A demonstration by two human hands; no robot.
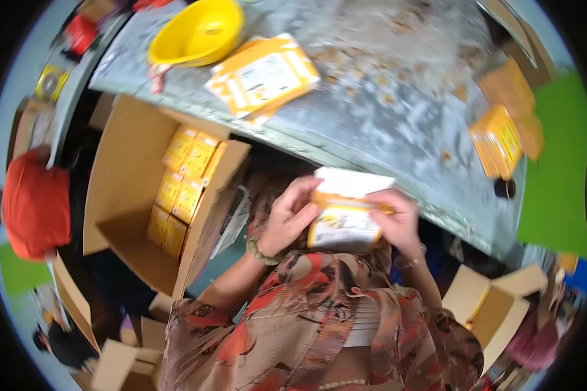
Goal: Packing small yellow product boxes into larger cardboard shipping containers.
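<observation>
In front of my chest, close to the table's near edge, a flat orange-and-white printed carton (344, 227) is held between both hands. Its white upper flap (352, 179) stands away from the printed face. My left hand (292, 214) grips the carton's left edge, thumb on the front. At the opposite edge my right hand (396, 218) is closed on it, fingers near the orange strip below the flap. What the carton contains, if anything, does not show. A stack of similar flat orange-and-white cartons (267, 77) lies on the table beyond my left hand.
The grey table (385, 124) carries a yellow basin (202, 31) and several orange cartons (497, 140) at the right. At my left stands a large cardboard box (127, 163) holding small yellow boxes (188, 173). Another open box (492, 306) is at my right. A person in orange (36, 205) is far left.
</observation>
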